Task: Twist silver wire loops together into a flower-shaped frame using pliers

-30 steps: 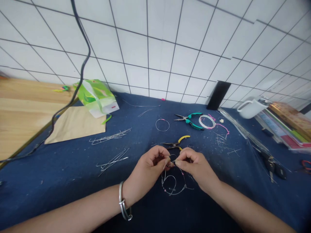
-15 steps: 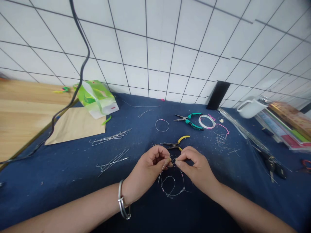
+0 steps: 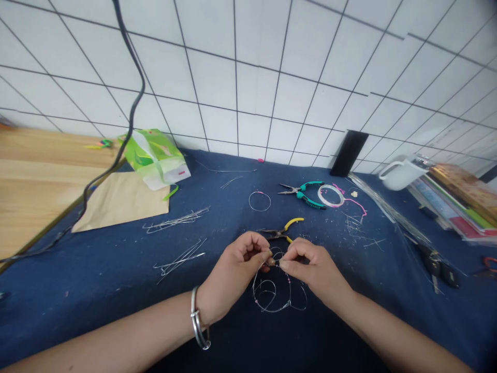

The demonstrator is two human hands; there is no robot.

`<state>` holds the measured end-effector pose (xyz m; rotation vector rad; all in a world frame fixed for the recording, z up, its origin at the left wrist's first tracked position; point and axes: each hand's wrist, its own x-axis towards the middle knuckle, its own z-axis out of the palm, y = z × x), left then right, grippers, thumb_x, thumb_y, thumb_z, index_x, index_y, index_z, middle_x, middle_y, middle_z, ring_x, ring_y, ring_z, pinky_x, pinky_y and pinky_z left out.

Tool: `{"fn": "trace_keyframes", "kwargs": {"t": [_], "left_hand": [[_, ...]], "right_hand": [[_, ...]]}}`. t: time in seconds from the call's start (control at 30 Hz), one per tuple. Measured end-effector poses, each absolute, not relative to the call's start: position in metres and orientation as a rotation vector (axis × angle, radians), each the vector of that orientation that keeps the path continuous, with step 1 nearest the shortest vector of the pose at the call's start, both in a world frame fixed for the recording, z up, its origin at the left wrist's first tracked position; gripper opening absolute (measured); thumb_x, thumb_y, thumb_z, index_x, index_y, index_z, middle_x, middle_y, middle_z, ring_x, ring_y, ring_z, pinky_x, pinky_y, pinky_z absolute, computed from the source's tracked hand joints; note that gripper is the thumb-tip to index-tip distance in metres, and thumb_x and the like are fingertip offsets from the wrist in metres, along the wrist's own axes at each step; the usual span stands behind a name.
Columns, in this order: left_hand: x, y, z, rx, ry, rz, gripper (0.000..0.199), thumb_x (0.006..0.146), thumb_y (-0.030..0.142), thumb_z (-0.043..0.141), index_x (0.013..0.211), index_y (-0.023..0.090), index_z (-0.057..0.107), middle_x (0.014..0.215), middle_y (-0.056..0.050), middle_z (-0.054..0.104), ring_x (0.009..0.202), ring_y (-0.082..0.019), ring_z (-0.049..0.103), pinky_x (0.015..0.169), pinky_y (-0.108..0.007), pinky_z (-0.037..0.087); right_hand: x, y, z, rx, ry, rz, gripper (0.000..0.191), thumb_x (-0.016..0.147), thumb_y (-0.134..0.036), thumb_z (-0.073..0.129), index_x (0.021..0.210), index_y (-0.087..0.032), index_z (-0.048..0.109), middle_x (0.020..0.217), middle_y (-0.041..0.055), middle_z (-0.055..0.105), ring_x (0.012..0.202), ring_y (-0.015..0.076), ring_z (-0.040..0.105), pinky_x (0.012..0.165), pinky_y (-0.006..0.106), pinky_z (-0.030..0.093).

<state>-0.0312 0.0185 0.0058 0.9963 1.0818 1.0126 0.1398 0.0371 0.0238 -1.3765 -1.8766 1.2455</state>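
Between my two hands hangs a looped piece of thin silvery wire (image 3: 280, 310) with small pink beads along it. My left hand (image 3: 248, 259), with a silver bangle on its wrist, pinches the wire near its top. Close beside it, the thumb and forefinger of my right hand (image 3: 308, 264) pinch the wire too; the exact spot is partly hidden by the fingertips. Just beyond my fingers lie yellow-handled pliers (image 3: 277, 234), partly covered by my hands. Farther back rests a closed wire ring (image 3: 259, 201) with pink beads.
Teal-handled pliers (image 3: 305, 195) lie beside a white ring-shaped spool (image 3: 330, 195) with pink cord. Bent wires (image 3: 180, 260) sit at left, near a brown paper sheet (image 3: 124, 202) and a green bag (image 3: 155, 155). At right are keys (image 3: 435, 267), a white mug (image 3: 404, 173) and books (image 3: 462, 202).
The wire loops below my hands have shifted, and a wider loop now bulges out at the right. Both hands keep their pinch with only slight movement.
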Motion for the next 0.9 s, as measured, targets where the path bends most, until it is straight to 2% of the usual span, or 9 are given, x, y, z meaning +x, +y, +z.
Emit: {"fn": "trace_keyframes", "kwargs": {"t": [0.13,0.27,0.57,0.77,0.9], "left_hand": [[-0.031,0.018,0.006,0.987,1.057,1.017,0.005,0.079,0.016,0.053,0.077,0.017,0.048,0.069,0.003,0.054,0.065,-0.011,0.054,0.063,-0.024,0.043],[-0.03,0.018,0.007,0.924,1.023,1.012,0.006,0.079,0.015,0.053,0.077,0.017,0.048,0.069,0.002,0.053,0.066,-0.011,0.053,0.064,-0.024,0.042],[-0.034,0.017,0.012,0.82,0.766,0.964,0.009,0.077,0.009,0.052,0.081,0.016,0.049,0.073,0.002,0.052,0.072,-0.011,0.052,0.07,-0.026,0.038],[-0.035,0.024,0.011,0.873,0.882,0.867,0.014,0.073,0.012,0.058,0.083,0.016,0.049,0.073,0.003,0.052,0.065,-0.009,0.048,0.064,-0.024,0.04],[-0.037,0.028,0.015,0.96,0.944,0.684,0.008,0.072,0.011,0.055,0.077,0.014,0.05,0.069,0.001,0.054,0.063,-0.011,0.052,0.059,-0.026,0.041]], "right_hand": [[0.139,0.035,0.027,-1.319,-1.952,1.236,0.01,0.072,-0.018,0.062,0.062,-0.019,0.06,0.07,-0.0026,0.049,0.067,0.0104,0.05,0.065,0.026,0.04],[0.137,0.034,0.026,-1.316,-2.094,1.036,0.01,0.072,-0.014,0.06,0.064,-0.019,0.061,0.072,-0.0021,0.051,0.072,0.0111,0.052,0.07,0.027,0.04],[0.138,0.033,0.022,-1.334,-2.034,1.086,0.012,0.076,-0.01,0.05,0.072,-0.019,0.056,0.07,-0.0031,0.06,0.065,0.0101,0.055,0.063,0.024,0.042],[0.141,0.038,0.02,-1.198,-2.085,0.969,0.014,0.075,-0.007,0.051,0.07,-0.02,0.057,0.077,-0.0029,0.061,0.074,0.0105,0.057,0.071,0.025,0.043],[0.142,0.042,0.018,-1.112,-2.119,0.94,0.013,0.077,-0.009,0.052,0.073,-0.02,0.057,0.079,-0.0023,0.062,0.077,0.0107,0.058,0.072,0.025,0.044]]}}
